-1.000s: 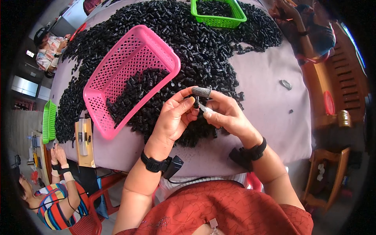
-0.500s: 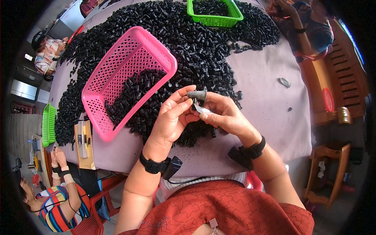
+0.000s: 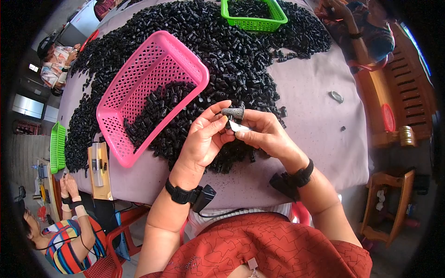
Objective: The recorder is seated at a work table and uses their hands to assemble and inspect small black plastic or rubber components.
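Note:
Both hands meet over the near edge of a heap of small black plastic parts (image 3: 241, 76). My left hand (image 3: 205, 139) is closed, with thumb and fingertips pinching a small black plastic part (image 3: 228, 124), mostly hidden by the fingers. From the right, my right hand (image 3: 262, 134) grips a thin pale blade (image 3: 238, 127) between thumb and fingers, its tip against or very close to the black part. A grey finger cover (image 3: 233, 112) appears to sit on the right index finger, pointing left. Each wrist wears a black strap with a device.
Left of my hands, a tilted pink basket (image 3: 160, 44) holds more black parts. Green baskets stand at the far side (image 3: 255, 24) and left edge (image 3: 58, 147). A wooden board (image 3: 103, 180) with a clear tube lies at lower left. Other people sit around the table (image 3: 320, 92).
The pale blade has turned slightly in my right hand, and the right thumb has shifted a little. My left hand stays nearly still.

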`<control>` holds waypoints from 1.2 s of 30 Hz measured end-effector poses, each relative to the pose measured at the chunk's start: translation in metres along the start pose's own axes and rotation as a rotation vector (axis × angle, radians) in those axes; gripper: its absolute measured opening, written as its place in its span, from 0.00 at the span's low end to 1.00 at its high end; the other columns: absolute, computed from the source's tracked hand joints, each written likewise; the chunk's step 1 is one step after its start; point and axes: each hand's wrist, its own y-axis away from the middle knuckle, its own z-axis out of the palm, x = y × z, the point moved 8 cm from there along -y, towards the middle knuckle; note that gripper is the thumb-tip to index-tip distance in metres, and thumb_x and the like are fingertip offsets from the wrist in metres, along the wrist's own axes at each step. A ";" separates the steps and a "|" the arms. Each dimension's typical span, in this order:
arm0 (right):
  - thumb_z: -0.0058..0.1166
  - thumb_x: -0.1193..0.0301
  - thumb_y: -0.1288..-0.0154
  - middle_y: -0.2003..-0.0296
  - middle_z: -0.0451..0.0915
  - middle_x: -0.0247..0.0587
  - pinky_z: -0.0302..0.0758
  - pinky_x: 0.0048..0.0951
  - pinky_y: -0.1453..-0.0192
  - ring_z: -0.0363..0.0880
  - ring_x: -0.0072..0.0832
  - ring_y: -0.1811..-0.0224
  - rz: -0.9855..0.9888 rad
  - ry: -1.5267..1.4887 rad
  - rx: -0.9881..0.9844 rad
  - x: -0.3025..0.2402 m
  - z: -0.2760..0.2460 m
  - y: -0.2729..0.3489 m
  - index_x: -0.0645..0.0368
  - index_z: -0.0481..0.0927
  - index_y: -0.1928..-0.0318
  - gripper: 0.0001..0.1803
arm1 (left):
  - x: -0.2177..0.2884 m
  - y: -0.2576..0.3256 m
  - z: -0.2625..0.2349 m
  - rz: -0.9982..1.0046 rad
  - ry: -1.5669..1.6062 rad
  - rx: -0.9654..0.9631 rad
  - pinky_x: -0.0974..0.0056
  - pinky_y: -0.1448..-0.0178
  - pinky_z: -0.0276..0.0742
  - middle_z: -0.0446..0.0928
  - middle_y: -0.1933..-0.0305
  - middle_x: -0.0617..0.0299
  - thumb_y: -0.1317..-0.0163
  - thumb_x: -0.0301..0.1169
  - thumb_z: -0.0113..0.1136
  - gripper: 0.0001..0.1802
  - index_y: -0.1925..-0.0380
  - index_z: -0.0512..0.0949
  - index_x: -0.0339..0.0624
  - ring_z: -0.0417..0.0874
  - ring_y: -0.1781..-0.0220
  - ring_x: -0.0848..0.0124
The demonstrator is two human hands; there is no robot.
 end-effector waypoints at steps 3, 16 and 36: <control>0.55 0.70 0.30 0.66 0.78 0.21 0.60 0.10 0.73 0.65 0.05 0.73 0.039 -0.040 0.020 0.011 -0.010 -0.001 0.62 0.77 0.43 0.17 | -0.002 0.001 0.003 -0.023 0.024 -0.026 0.70 0.60 0.86 0.80 0.60 0.62 0.33 0.23 0.56 0.20 0.41 0.71 0.39 0.83 0.65 0.76; 0.62 0.68 0.35 0.71 0.75 0.22 0.61 0.13 0.72 0.66 0.08 0.72 0.031 -0.003 -0.037 0.005 0.002 0.002 0.61 0.68 0.34 0.31 | 0.002 -0.001 -0.001 0.026 0.003 0.031 0.67 0.56 0.86 0.81 0.58 0.63 0.33 0.24 0.56 0.21 0.41 0.70 0.39 0.84 0.60 0.73; 0.59 0.69 0.33 0.66 0.79 0.25 0.63 0.12 0.70 0.68 0.09 0.71 0.034 -0.058 -0.033 0.006 0.000 0.001 0.61 0.68 0.35 0.28 | 0.001 0.001 0.002 0.032 -0.032 0.025 0.70 0.60 0.85 0.80 0.59 0.64 0.34 0.24 0.56 0.20 0.42 0.71 0.40 0.83 0.65 0.77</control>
